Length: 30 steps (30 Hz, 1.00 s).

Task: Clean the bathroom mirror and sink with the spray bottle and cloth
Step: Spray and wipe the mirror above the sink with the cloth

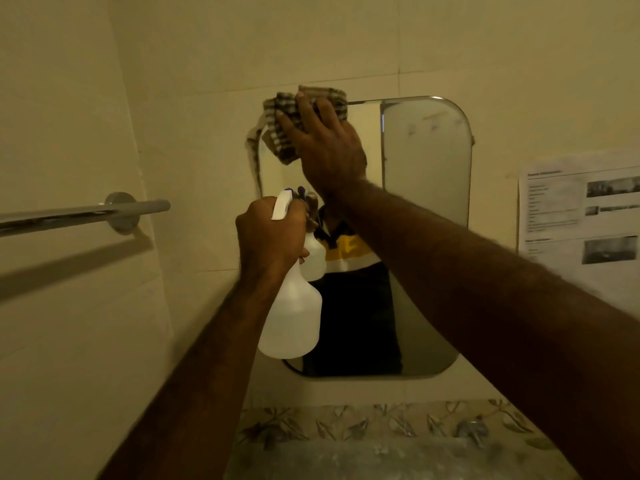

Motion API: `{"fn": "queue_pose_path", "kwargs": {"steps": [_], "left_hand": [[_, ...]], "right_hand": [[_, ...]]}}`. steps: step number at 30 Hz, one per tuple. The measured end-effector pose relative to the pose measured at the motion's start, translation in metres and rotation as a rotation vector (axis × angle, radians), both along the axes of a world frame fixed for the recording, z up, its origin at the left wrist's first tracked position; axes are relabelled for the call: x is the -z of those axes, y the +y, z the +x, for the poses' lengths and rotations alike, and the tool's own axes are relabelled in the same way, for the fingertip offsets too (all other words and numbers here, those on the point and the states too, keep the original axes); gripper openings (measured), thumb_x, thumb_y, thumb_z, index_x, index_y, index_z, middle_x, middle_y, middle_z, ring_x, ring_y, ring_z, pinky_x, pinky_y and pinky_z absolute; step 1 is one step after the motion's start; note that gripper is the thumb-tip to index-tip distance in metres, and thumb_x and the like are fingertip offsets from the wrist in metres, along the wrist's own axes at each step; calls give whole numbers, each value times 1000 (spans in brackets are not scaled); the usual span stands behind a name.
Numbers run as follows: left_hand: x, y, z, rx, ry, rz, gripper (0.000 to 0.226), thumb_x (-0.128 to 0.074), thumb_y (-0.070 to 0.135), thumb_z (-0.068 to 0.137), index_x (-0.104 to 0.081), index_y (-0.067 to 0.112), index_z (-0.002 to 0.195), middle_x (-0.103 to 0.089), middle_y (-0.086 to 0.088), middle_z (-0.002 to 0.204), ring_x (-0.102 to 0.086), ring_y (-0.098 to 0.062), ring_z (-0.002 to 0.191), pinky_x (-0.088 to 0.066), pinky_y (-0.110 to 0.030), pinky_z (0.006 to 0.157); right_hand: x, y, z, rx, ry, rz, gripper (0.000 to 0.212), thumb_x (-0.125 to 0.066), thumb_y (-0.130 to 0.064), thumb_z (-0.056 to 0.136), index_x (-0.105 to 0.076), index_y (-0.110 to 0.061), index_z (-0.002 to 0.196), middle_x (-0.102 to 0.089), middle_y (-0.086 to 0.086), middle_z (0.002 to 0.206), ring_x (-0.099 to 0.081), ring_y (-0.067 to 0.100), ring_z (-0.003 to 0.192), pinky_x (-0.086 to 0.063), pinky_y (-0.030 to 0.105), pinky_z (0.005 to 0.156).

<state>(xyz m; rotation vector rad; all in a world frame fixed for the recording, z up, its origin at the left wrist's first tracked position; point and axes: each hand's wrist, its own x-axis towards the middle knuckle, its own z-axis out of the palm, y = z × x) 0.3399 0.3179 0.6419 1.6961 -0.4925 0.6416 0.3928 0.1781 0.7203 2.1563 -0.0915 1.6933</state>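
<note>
A rounded rectangular mirror (426, 174) hangs on the tiled wall ahead. My right hand (325, 143) presses a checked brown and white cloth (284, 109) flat against the mirror's top left corner, with a strip of cloth dangling down the left edge. My left hand (270, 233) grips the neck of a white spray bottle (294, 317) with a white and purple trigger head, held upright in front of the mirror's left side. The bottle and a person's dark and yellow clothing are reflected in the glass. The sink is out of view.
A chrome towel bar (83, 214) sticks out from the left wall at hand height. A printed paper notice (581, 216) is stuck on the wall right of the mirror. A floral patterned tile band (381, 424) runs below the mirror.
</note>
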Motion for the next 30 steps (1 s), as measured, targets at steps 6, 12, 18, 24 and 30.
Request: {"fn": "queue_pose_path", "kwargs": {"steps": [6,12,18,24,30], "left_hand": [[3,-25,-10,47,13,-24,15,-58,29,96,-62,15,94,-61,6,70,-64,-14,62,-58,-27,59],[7,-49,-17,84,-18,23,22,-55,28,97,-67,11,104,-66,0,82,-58,-8,58,-46,-11,48],[21,-69,-23,98,-34,92,26,-56,32,96,-67,13,110,-60,6,80,-56,-5,61,-51,-18,60],[40,-81,-34,177,13,87,25,-57,32,96,-64,14,110,-61,6,76,-63,-11,58,-58,-27,54],[69,-83,-40,171,-8,130,19,-55,27,98,-62,9,99,-61,0,71,-60,-13,50,-45,-10,35]], "right_hand": [[7,-51,-23,59,-104,-7,71,-70,-31,88,-42,-27,153,-45,14,157,-47,39,139,-51,51,95],[14,-94,-46,111,-114,28,71,-61,-43,93,-33,-32,157,-37,12,162,-40,38,144,-47,53,100],[31,-128,-73,80,-153,51,59,-50,-44,100,-35,-34,156,-35,11,163,-36,40,147,-33,56,113],[68,-161,-82,-32,-102,62,56,-56,-25,99,-42,-31,153,-33,15,164,-25,45,151,-20,59,122],[115,-171,-93,-57,-20,71,59,-57,-36,98,-40,-32,155,-28,14,166,-20,44,152,-17,58,123]]}}
